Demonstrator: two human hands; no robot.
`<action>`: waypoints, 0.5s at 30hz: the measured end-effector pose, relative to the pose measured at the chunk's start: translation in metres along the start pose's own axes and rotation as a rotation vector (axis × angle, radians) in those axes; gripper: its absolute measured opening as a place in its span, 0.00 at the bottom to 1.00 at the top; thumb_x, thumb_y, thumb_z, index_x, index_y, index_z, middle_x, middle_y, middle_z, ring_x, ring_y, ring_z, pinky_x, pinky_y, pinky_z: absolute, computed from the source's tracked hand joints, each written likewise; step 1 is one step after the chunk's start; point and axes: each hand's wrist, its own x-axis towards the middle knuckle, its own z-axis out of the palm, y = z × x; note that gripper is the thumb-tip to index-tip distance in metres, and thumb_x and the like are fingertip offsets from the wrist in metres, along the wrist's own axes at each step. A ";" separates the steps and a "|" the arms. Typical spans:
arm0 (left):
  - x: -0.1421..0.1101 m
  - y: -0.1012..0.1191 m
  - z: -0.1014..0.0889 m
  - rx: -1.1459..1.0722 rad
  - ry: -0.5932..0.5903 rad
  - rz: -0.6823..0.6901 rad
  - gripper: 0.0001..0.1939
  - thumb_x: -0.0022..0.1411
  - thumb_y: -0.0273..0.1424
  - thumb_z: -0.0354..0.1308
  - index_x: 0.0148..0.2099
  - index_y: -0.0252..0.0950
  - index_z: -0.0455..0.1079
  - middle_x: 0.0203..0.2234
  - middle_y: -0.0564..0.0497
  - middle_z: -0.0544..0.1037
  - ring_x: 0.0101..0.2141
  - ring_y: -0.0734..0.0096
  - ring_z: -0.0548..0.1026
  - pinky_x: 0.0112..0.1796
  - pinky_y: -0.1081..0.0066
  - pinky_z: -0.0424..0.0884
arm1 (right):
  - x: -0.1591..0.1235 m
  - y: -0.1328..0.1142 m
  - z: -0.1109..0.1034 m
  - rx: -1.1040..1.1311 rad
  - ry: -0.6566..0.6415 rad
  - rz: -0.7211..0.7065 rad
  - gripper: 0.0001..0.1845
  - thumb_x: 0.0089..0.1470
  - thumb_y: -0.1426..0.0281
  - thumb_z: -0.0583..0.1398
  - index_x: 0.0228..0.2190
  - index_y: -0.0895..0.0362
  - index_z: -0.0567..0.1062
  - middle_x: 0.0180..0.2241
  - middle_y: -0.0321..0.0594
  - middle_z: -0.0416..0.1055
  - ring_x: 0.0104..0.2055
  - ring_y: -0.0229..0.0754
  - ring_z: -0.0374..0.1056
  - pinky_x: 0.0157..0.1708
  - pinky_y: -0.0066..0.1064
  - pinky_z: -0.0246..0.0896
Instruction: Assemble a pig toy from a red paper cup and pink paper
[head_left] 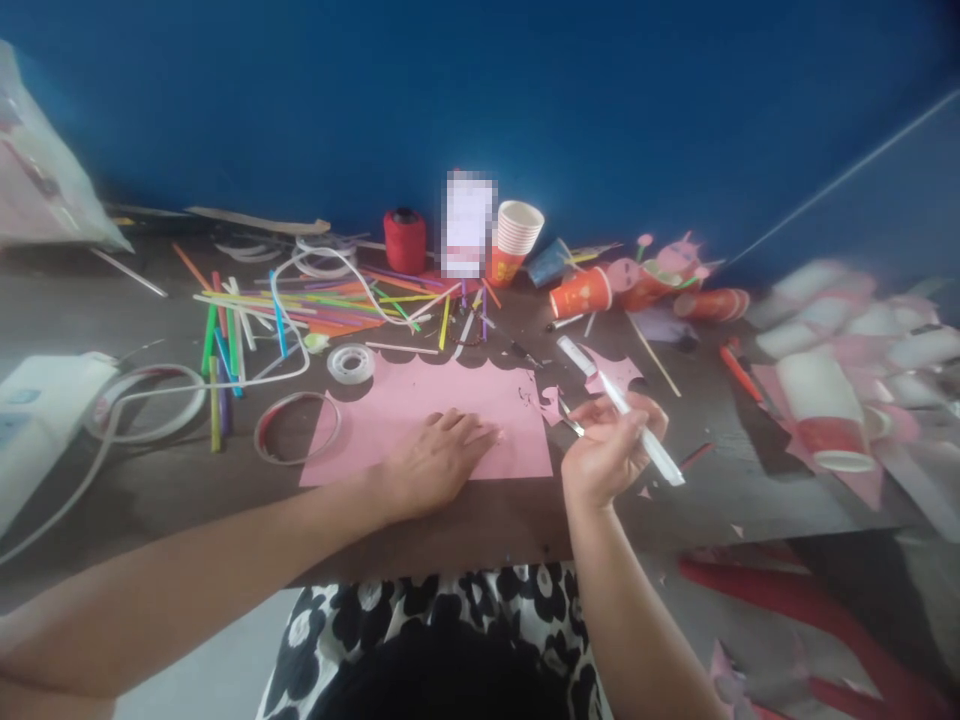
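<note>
My left hand (435,460) lies palm down with fingers stretched out on a sheet of pink paper (517,440), whose far edge is cut in scallops. Above the table, right of the sheet, my right hand (609,448) is closed around a white marker pen (660,455), tilted. A shorter white piece (576,355) lines up with its far end; whether it is joined to the pen I cannot tell. Dark marks and small pink scraps (551,405) are by the sheet's right edge. Just beyond my right hand lies a scalloped pink offcut (619,370), and scissors partly show beneath the hand.
A tape roll (351,364) and a larger ring (298,428) touch the sheet's left side. Coloured sticks (225,340) and a white cable (142,395) spread left. Behind stand red thread (405,242) and stacked paper cups (517,240). Paper cup crafts (821,400) crowd the right.
</note>
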 end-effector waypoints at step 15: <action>0.002 -0.002 -0.002 -0.051 0.035 -0.016 0.24 0.60 0.25 0.48 0.59 0.43 0.59 0.47 0.45 0.67 0.45 0.61 0.65 0.46 0.61 0.62 | 0.070 0.027 -0.021 -0.758 -0.743 -0.106 0.13 0.46 0.67 0.62 0.36 0.53 0.70 0.28 0.36 0.73 0.30 0.43 0.70 0.29 0.34 0.62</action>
